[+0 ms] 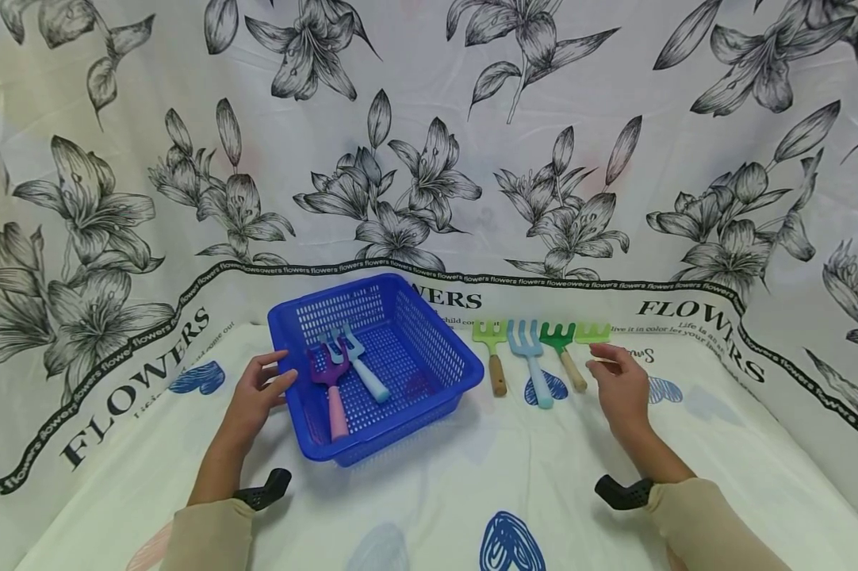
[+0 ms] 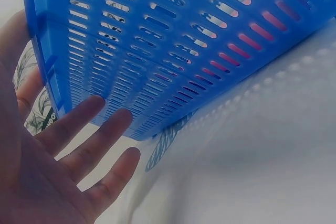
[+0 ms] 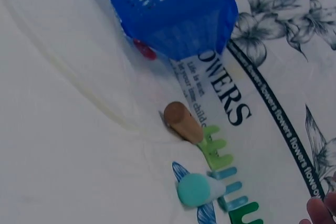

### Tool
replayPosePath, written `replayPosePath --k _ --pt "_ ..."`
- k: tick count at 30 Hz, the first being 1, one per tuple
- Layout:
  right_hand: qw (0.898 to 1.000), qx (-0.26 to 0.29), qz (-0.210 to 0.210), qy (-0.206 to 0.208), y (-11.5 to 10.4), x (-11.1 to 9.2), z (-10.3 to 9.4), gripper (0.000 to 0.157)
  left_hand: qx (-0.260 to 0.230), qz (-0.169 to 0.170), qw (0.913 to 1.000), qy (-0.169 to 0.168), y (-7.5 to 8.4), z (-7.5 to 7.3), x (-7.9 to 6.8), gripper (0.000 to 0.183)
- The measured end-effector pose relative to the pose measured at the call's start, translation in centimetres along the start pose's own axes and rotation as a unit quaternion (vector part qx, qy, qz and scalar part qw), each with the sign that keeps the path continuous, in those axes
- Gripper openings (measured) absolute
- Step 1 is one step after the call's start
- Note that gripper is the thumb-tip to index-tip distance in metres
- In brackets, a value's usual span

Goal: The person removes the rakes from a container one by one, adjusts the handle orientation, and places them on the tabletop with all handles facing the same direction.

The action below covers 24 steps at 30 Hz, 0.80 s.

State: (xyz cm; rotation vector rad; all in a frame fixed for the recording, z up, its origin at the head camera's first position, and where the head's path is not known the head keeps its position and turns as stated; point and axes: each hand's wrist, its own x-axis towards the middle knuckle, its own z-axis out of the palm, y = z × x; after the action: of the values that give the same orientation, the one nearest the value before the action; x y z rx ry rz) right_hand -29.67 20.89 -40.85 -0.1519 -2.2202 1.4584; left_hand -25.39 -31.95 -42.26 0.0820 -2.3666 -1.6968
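A blue plastic basket [image 1: 411, 408] stands left of centre. My left hand [image 1: 256, 388] is at its left side, with thumb and forefinger at the rim and the other fingers spread along the outer wall in the left wrist view. Inside lie a purple hand rake with a pink handle [image 1: 338, 412] and a light-blue hand rake [image 1: 372, 381]. My right hand [image 1: 620, 385] is at the right end of a row of hand rakes, fingers loosely bent beside a light-green rake head [image 1: 593, 331]. That rake's handle is hidden by the hand. Only fingertips [image 3: 320, 211] show in the right wrist view.
Between basket and right hand lie a lime-green rake with a brown handle [image 1: 497, 373], a light-blue rake [image 1: 539, 381] and a dark-green rake with a pale wooden handle [image 1: 574, 370]. A flower-printed cloth [image 1: 429, 190] hangs behind and the table cover [image 1: 415, 507] is white.
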Motion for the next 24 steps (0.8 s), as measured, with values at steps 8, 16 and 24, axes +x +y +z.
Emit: replayPosePath --k 8,16,24 --pt "0.998 0.04 -0.018 -0.051 -2.2 -1.2 1.3 0.029 0.0 0.003 1.0 -0.002 0.1 0.0 0.0 0.068" --pt "0.985 0.018 -0.126 -0.113 -3.5 -2.4 2.7 0.032 -0.001 -0.003 1.0 -0.004 0.3 0.0 0.1 0.068" --pt "0.967 0.0 -0.202 -0.153 -4.7 -3.6 4.3 0.035 0.009 -0.01 0.9999 -0.004 0.6 0.1 0.1 0.069"
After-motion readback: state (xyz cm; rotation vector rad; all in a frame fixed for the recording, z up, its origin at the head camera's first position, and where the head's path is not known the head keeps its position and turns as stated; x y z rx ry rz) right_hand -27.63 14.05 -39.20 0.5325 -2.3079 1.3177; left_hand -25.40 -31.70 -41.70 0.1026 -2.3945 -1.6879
